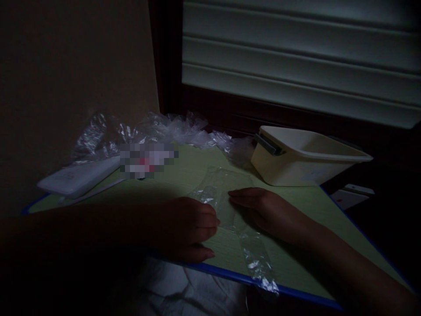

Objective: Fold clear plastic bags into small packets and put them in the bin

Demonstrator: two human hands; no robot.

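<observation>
1 clear film (223,199) lies between left grip (192,228), curled, and right grip (268,210); pinching unclear.

The left hand (187,226) hides clear plastic (223,184) (partly)

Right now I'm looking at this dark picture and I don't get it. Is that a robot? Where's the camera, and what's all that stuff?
No robot here! A person wears a camera on their head, so you look forward and down at their two bare hands. The left hand and right hand are at a thin, clear plastic sheet or bag on a green table with a blue edge. It's too dark to tell if either hand is gripping it. Farther back are a cream tub, crumpled clear plastic and a long white object. One patch is blurred into squares, so I can't say what's there.
</observation>
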